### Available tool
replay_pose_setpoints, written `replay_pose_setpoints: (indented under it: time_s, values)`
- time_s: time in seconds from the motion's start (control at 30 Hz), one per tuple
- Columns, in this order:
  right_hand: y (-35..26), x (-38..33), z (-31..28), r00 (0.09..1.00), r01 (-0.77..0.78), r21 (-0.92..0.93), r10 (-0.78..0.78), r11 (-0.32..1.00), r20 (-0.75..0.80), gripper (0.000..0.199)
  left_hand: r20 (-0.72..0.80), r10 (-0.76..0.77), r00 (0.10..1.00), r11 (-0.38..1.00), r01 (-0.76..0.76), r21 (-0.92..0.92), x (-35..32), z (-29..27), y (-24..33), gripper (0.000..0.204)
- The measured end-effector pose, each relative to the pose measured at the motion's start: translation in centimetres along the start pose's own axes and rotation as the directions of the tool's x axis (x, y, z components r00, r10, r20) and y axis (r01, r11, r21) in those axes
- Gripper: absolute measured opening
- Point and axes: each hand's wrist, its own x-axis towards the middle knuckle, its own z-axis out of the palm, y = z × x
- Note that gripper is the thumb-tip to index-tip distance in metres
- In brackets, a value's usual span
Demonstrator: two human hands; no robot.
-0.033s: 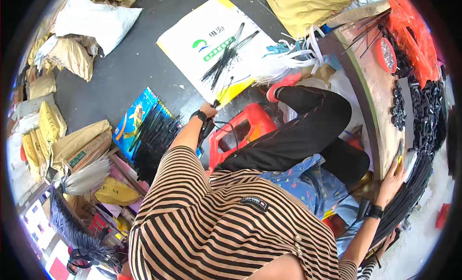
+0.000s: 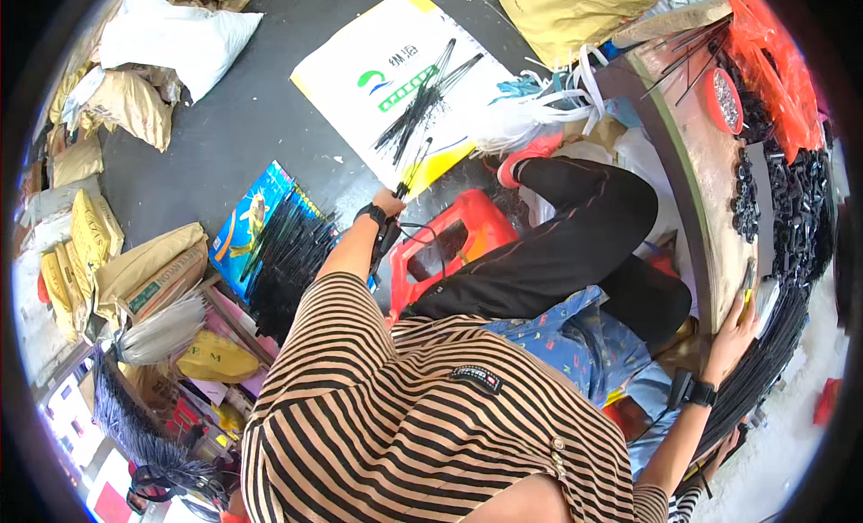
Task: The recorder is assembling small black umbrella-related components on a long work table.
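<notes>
Left hand [image 2: 388,202] is gripping, closed round black strands [image 2: 413,169], near twelve o'clock; right hand [image 2: 735,333] is clasping a yellow-handled tool [image 2: 747,298] towards three: seemingly gathering, next calling for steadiness.

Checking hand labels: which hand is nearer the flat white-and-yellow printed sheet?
Left: left hand is by the near corner of the sheet; right hand is farther off, at the tan bench.

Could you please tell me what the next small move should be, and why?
Perhaps lower the black strands in the left grip onto the white sheet: their tips already appear over it, near similar strands lying there.
</notes>
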Motion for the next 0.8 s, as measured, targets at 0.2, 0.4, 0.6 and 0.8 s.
replay_pose_setpoints:
  time_s: [0.2, 0.4, 0.6, 0.8]
  values:
    - [1.0, 0.0, 0.4, 1.0, 0.015, 0.039, -0.015, 0.999, -0.006, 0.045, 0.09, 0.048, 0.995, 0.993, -0.057, 0.106, 0.3, 0.0, 1.1, 0.023]
    - [2.1, -0.1, -0.1, 0.99, 0.11, -0.114, -0.098, 0.987, 0.102, 0.035, 0.233, -0.2, 0.952, 0.907, 0.27, -0.324, -1.1, -0.8, 0.4, 0.024]
    - [1.0, -0.3, 0.3, 0.997, 0.048, -0.006, -0.047, 0.999, 0.058, 0.04, 0.423, -0.234, 0.875, 0.82, 0.412, -0.398, -5.6, -3.8, 1.7, 0.022]
    - [-0.2, 0.0, -0.3, 0.996, -0.09, 0.052, 0.089, 0.995, 0.01, 0.05, 0.597, -0.01, 0.802, 0.803, 0.362, -0.473, -9.4, -8.1, 1.9, 0.013]
